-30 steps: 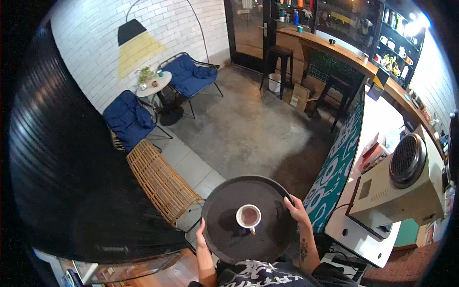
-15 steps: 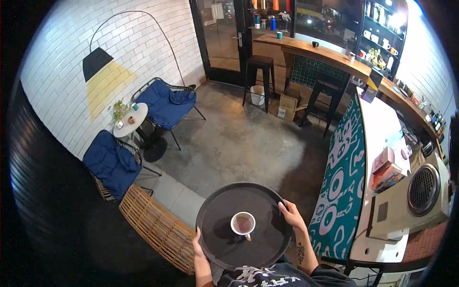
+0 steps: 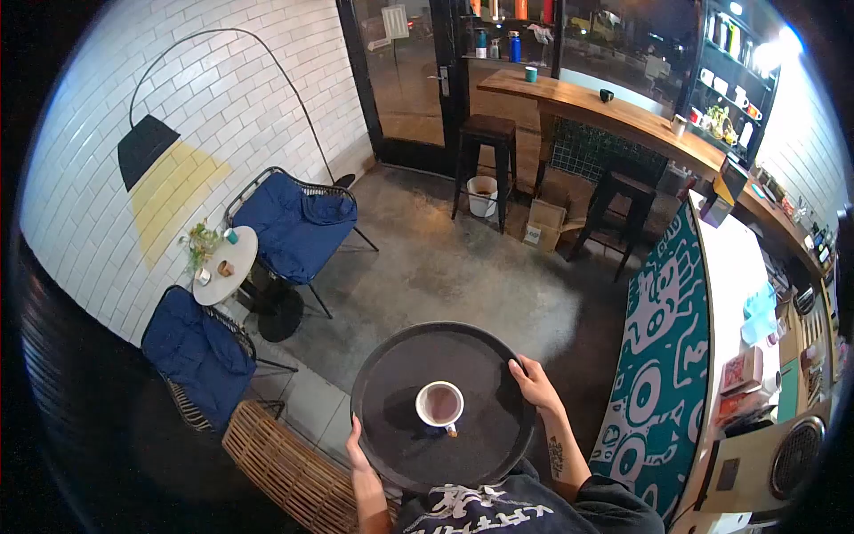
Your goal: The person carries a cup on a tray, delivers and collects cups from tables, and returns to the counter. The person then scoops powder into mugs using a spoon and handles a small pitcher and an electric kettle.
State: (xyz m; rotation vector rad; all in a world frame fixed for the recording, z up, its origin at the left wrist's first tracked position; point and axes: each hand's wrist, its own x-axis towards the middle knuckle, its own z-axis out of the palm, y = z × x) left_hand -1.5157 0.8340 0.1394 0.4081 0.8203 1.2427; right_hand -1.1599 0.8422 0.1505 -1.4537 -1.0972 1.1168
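Note:
A round black serving tray (image 3: 391, 374) is held level in front of my body. My left hand (image 3: 357, 444) grips its left rim, with the fingers mostly hidden beneath. On the right rim my right hand (image 3: 532, 383) is closed, thumb on top and the other fingers under the edge. A white cup (image 3: 439, 405) with brownish liquid in it stands upright near the tray's middle, its handle toward me. Something small and orange-brown hangs by the handle. Neither hand touches the cup.
Ahead on the left, a small round table (image 3: 240, 258) holds a plant and small cups, between two blue-cushioned chairs (image 3: 294, 218). A wicker bench (image 3: 285, 463) is close on my left. A teal-fronted counter (image 3: 654, 356) runs along my right. Stools (image 3: 485, 151) stand by the wooden bar (image 3: 605, 102).
The view has moved forward: the table and chairs sit lower and further left, the counter further right. Both hands still hold the tray, and the cup stays near its middle.

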